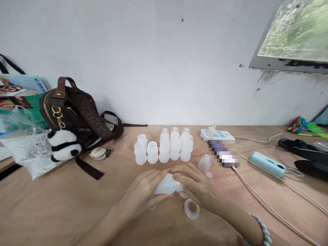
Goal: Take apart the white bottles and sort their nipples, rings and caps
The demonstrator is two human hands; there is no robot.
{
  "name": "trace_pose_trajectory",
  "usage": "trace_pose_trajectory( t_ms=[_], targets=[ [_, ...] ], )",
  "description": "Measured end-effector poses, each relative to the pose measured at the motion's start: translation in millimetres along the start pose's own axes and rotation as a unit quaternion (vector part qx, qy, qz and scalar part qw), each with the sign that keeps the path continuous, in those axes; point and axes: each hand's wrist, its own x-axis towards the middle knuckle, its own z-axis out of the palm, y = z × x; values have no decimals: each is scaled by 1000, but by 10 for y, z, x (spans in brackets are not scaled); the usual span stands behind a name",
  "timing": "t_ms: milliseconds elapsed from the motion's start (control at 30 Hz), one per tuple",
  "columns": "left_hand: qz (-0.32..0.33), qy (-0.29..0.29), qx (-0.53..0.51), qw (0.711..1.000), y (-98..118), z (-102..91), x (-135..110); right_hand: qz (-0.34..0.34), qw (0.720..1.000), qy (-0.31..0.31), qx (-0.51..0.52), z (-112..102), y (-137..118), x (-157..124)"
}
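Note:
A milky-white baby bottle [165,185] lies tilted on its side between my hands, its neck pointing right. My left hand [146,189] is wrapped round its body. The fingers of my right hand [193,184] curl over the neck end and hide whatever is at the mouth. Below the right hand a translucent screw ring [191,209] lies on the table. Clear dome caps [205,163] sit just beyond that hand, one partly covered by it. Other small clear parts show partly beneath the hands.
Open white bottles [153,153] stand behind my hands, beside several bottles with domed tops [175,147]. At left are a brown backpack [74,109], a panda plush [64,146] and a mouse [99,153]. A power strip [222,136], cables and a light-blue device [268,164] occupy the right.

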Motion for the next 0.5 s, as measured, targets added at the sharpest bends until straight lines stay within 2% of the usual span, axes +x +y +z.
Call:
trace_pose_trajectory(
  t_ms=[167, 233, 333, 467, 500],
  targets=[
    [50, -2, 71, 996, 30, -10, 27, 168, 982, -46, 79, -38, -128, 12],
    [66, -1, 93, 993, 27, -17, 39, 178, 979, -53, 88, -52, -157, 13],
    [61, 3, 103, 993, 2, -13, 33, 153, 986, -27, 67, -50, -153, 11],
    [47, -15, 86, 995, -19, 9, -11, 224, 971, -69, 54, -35, -132, 10],
    [42, -15, 72, 996, -16, 9, -17, 223, 970, -79, 54, -37, -129, 12]
  ],
)
